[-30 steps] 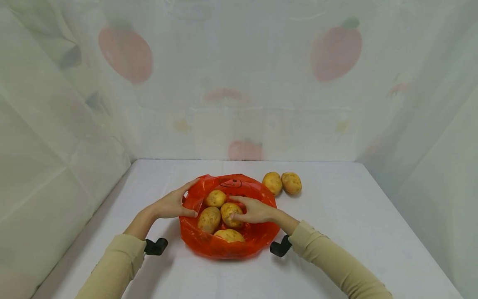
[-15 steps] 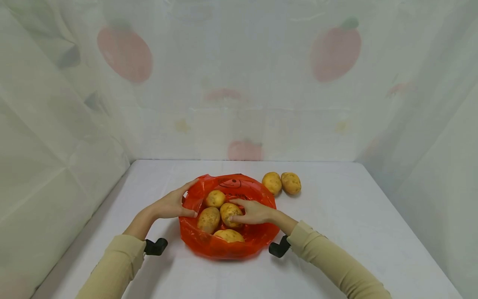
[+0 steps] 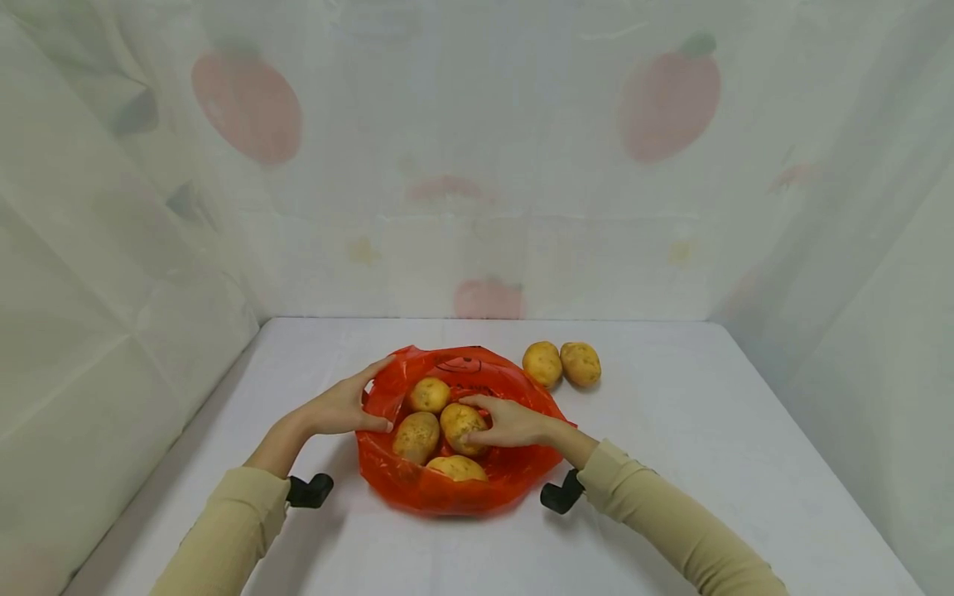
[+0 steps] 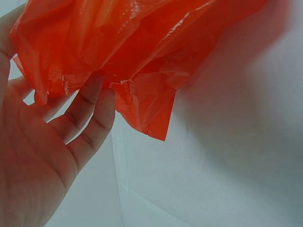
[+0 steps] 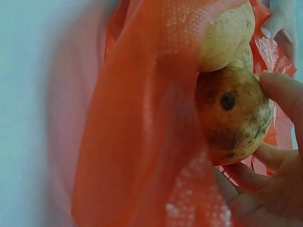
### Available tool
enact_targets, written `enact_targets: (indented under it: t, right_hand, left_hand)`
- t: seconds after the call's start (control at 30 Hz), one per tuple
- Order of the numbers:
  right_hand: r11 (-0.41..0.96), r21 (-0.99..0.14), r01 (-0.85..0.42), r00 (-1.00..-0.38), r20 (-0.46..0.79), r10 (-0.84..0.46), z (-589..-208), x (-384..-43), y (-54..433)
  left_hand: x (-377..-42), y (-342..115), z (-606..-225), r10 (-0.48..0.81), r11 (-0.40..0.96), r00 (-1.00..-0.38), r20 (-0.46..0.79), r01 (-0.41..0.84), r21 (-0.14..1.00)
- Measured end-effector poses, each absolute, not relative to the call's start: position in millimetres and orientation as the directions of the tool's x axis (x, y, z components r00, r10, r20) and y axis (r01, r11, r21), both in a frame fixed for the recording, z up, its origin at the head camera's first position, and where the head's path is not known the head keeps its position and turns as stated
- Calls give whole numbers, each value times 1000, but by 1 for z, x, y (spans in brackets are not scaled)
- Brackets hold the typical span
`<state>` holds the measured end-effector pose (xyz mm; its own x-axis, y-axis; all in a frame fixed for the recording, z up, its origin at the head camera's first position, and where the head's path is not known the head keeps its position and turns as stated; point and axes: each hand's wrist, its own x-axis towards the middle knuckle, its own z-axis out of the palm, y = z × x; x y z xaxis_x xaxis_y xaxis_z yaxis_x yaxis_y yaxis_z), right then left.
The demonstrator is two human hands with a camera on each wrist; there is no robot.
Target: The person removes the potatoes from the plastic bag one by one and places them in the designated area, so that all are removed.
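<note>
A red plastic bag (image 3: 469,498) lies wide-mouthed on the table with several potatoes inside. At its left side my left hand (image 3: 339,410) holds the rim, thumb at the opening and fingers along the outer side; the left wrist view shows those fingers against the crinkled plastic (image 4: 137,42). My right hand (image 3: 514,423) reaches in over the right rim and grips a potato (image 3: 458,427) between thumb and fingers. In the right wrist view this potato (image 5: 236,125) has a dark spot, and the bag's wall covers part of it. Around it lie a small potato (image 3: 430,395), another potato (image 3: 416,439) and a front potato (image 3: 457,468).
Behind the bag's right side, a potato (image 3: 542,364) and a second potato (image 3: 580,364) lie side by side on the white table (image 3: 671,430). Pale fabric walls (image 3: 566,165) with a fruit print enclose the table at the back and sides. A black wrist mount (image 3: 562,492) hangs under the right wrist.
The bag's right rim has spread outward to the right, under my right wrist. My right hand and its potato have shifted very slightly right; my left hand stays where it was.
</note>
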<state>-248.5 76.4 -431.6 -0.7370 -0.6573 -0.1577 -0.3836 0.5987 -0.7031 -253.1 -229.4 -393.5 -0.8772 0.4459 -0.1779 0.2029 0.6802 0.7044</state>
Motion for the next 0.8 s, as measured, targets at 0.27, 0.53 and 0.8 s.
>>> enact_targets:
  t: [0.27, 0.53, 0.8]
  right_hand:
    - [550, -746, -375, -736, -121, -666, -429, -247, 78]
    - [531, -757, -380, -735, -102, -671, -418, -244, 83]
    - [529, -750, -396, -752, -66, -656, -412, -244, 88]
  left_hand:
    - [-252, -229, -393, 441, 684, -879, -184, 196, 703]
    - [-251, -230, -392, 440, 686, -879, -185, 195, 701]
    - [-252, -229, -393, 441, 683, -880, -176, 202, 702]
